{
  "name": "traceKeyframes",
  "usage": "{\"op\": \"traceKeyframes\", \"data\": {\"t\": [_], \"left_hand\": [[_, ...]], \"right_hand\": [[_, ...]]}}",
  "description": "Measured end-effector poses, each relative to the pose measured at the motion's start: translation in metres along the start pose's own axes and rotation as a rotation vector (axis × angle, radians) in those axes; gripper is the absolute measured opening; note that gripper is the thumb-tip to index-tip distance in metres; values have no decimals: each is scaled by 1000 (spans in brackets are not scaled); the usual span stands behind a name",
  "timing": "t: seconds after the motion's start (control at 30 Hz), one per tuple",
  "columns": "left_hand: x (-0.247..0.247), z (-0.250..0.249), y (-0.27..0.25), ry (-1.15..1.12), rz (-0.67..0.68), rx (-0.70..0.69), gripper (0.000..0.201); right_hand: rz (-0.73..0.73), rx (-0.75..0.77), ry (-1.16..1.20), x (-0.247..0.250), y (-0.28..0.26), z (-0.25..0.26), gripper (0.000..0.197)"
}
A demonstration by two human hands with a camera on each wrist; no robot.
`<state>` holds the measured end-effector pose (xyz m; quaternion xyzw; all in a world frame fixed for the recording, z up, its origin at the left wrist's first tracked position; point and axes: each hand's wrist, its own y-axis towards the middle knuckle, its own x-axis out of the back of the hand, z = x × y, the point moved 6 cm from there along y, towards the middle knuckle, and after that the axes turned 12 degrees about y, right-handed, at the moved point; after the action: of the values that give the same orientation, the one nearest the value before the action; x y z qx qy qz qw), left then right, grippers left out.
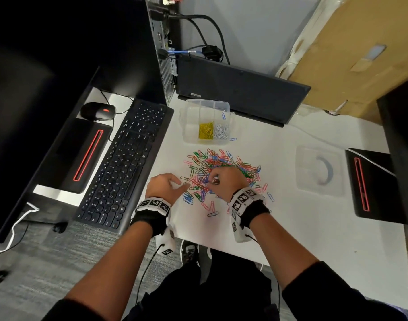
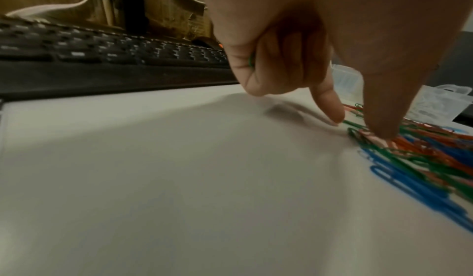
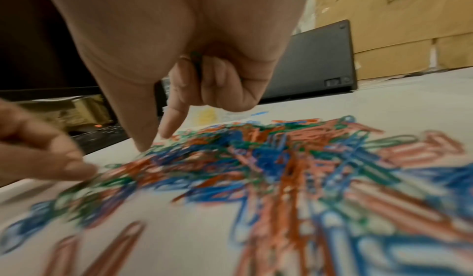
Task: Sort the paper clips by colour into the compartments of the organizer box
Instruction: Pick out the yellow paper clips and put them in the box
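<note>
Paper clips (image 1: 221,174), a mixed heap of green, blue, red and pink ones, are lying on the white desk (image 1: 302,228) right in front of the person, under both hands. They look light, thin and springy, apt to hook into one another, so each is probably best pinched at its rounded end and drawn out sideways.

The left hand (image 1: 166,185) is working the heap's left edge: index finger and thumb (image 2: 381,118) are reaching down to the clips, while the other fingers are curling around a green clip (image 2: 251,61) tucked against the palm. The right hand (image 1: 228,179) is hovering over the middle of the heap, index finger (image 3: 171,122) and thumb pointing down and slightly apart, the remaining fingers folding over something dark; whether that is clips I cannot tell.

Further off, the clear organizer box (image 1: 186,117) is sitting beyond the heap, already holding yellow clips (image 1: 206,130) and white clips (image 1: 222,132) in neighbouring compartments. Its lid (image 1: 319,172) is lying to the right, a black keyboard (image 1: 126,158) to the left.
</note>
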<state>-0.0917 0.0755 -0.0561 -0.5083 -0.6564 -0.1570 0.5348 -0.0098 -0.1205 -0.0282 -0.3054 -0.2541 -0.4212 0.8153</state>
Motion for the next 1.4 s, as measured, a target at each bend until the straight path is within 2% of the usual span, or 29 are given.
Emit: {"op": "traceKeyframes", "data": {"t": [0.1,0.23,0.33,0.4,0.47,0.57,0.63,0.67,0.73,0.8,0.87,0.93,1.0,1.07,1.1,1.17,1.3,1.4], "left_hand": [[-1,-1,0,23,52,55,31],[-5,-7,1,6,120,104,21],[-10,-9,4,-4,153,103,19],[-13,-12,5,5,175,73,21],[-14,-12,7,-19,163,48,23],[-12,-11,7,-117,125,29,27],[-15,-9,8,-202,166,26,22],[-18,-7,9,-275,200,39,18],[-22,-3,12,-454,267,111,18],[-23,1,15,-609,290,209,19],[-21,2,15,-731,269,262,21],[-19,2,15,-823,226,261,23],[-17,1,15,-866,189,227,26],[-17,0,16,-843,183,193,29],[-17,-1,16,-810,185,180,28],[-18,2,17,-719,180,168,26],[-16,4,20,-502,150,88,40],[-7,-1,20,-262,113,15,22]], "right_hand": [[114,-21,-47,-29,-8,16,21],[121,-104,-50,-45,-9,11,18],[124,-105,77,-41,-7,4,15],[106,-140,227,-32,-6,-4,17],[110,-245,440,-24,-8,-14,19],[177,-432,1042,-23,-18,-16,13],[161,-506,1318,-22,-21,-13,6],[145,-540,1410,-22,-22,-13,4],[126,-595,1551,-25,-22,-11,11],[157,-612,1594,-28,-21,-5,16],[185,-603,1531,-32,-18,-1,22],[199,-552,1345,-34,-11,-1,25],[190,-386,922,-31,-2,0,22],[123,-176,447,-26,6,3,14],[94,-91,329,-24,8,8,9],[113,14,240,-29,11,15,5],[184,91,78,-37,18,16,4],[179,75,22,-35,18,13,7]]}}
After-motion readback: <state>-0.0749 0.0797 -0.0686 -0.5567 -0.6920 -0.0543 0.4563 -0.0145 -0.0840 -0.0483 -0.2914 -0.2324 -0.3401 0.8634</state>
